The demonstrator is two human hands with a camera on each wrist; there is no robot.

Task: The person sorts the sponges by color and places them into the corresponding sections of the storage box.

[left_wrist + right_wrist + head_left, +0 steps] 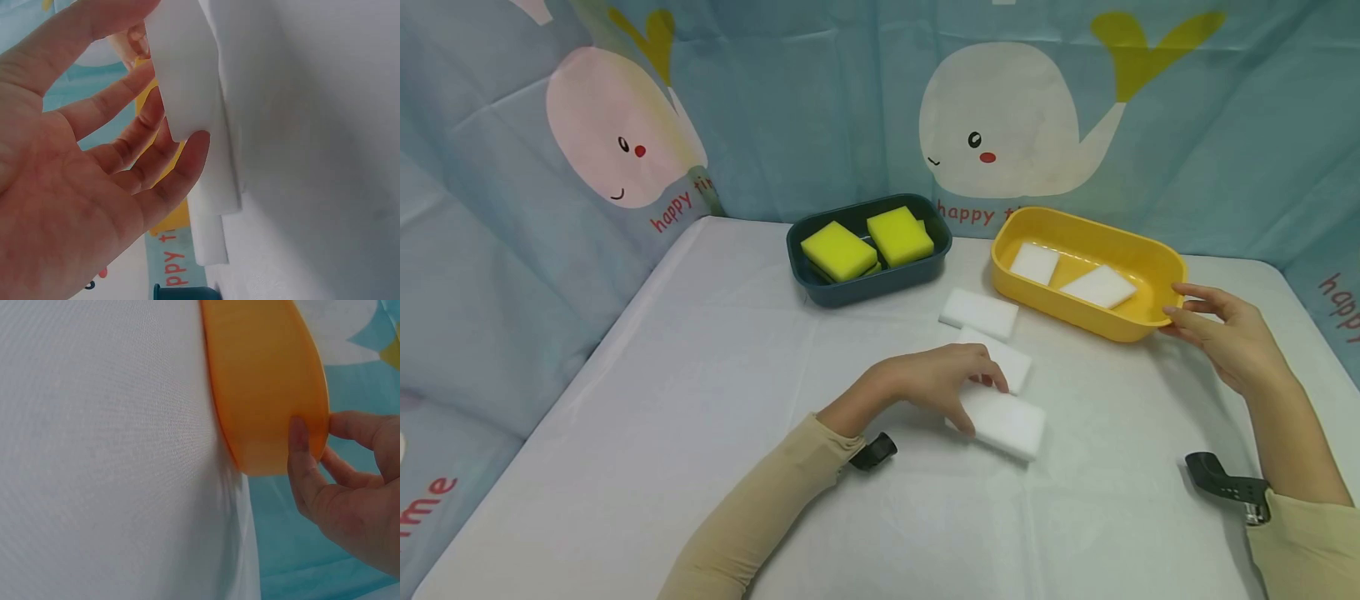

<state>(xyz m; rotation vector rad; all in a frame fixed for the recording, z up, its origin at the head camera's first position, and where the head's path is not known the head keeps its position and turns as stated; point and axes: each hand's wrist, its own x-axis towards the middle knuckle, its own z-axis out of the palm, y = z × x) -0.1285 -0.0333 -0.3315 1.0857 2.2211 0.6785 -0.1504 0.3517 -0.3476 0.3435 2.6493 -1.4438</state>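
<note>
My left hand grips the nearest white sponge by its left end, thumb at the near side and fingers at the far side. The left wrist view shows this white sponge between thumb and fingers. Just behind it lie two more, a middle sponge and a far sponge. At the right, my right hand pinches the end rim of a yellow tray, which holds two white sponges. In the right wrist view, fingers touch the tray's wall.
A dark teal tray with several yellow sponges stands at the back, left of the yellow tray. The table has a white cloth. A blue curtain with whale prints hangs behind and at the sides.
</note>
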